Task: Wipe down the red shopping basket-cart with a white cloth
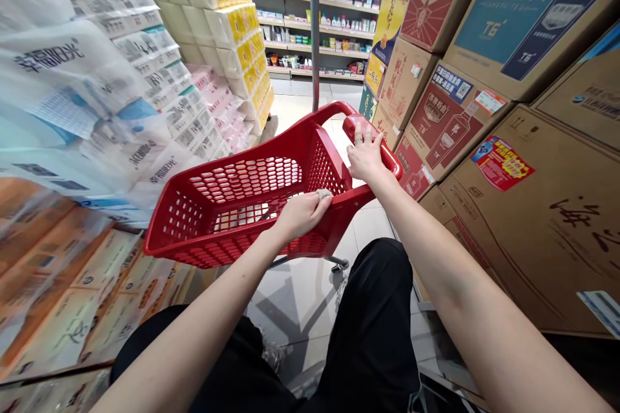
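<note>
A red plastic shopping cart [232,171] with perforated basket walls stands in front of me, turned sideways and holding nothing that I can see. My left hand [303,214] is closed over the near rim of its basket. A small pale grey bit shows at those fingertips, too small to name. On the right, my right hand [364,155] lies over the cart's red handle [388,158], fingers bent across it, a ring on one finger. A grey metal pole [315,51] with a loop at its top rises behind the basket.
Wrapped tissue packs [92,77] are stacked high on the left, above orange-and-cream packs [82,297]. Cardboard cartons [537,219] form a wall along the right. Shelves of small goods [329,29] stand at the back. The tiled floor [290,300] shows beneath my legs.
</note>
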`<action>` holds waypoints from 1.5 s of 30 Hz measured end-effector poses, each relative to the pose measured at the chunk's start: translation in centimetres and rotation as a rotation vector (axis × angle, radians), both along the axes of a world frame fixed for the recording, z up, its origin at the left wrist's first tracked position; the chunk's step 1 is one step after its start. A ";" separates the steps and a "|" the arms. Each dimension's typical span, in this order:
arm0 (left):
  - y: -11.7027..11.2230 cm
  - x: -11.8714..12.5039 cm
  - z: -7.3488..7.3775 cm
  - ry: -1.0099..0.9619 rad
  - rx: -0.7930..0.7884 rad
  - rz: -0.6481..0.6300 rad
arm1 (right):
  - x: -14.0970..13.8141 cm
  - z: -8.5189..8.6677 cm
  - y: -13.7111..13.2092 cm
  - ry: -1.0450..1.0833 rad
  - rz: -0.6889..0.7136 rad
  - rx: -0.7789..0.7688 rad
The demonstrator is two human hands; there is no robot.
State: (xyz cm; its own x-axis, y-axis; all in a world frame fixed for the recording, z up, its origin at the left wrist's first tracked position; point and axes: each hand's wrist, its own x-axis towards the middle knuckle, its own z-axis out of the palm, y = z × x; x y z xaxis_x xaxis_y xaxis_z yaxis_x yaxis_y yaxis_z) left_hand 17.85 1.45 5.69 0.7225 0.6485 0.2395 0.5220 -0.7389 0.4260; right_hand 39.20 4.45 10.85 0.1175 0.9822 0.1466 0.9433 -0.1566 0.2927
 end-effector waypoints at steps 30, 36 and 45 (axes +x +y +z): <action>0.3 -4.4 -2.3 0.205 0.071 0.181 | 0.9 -0.1 0.3 -0.011 0.008 -0.022; 0.4 -1.5 -1.5 0.156 0.017 0.109 | 1.1 -0.1 0.1 -0.014 0.019 -0.017; 0.5 -2.2 -1.7 0.134 -0.005 0.119 | 1.0 0.1 0.1 -0.001 0.018 -0.009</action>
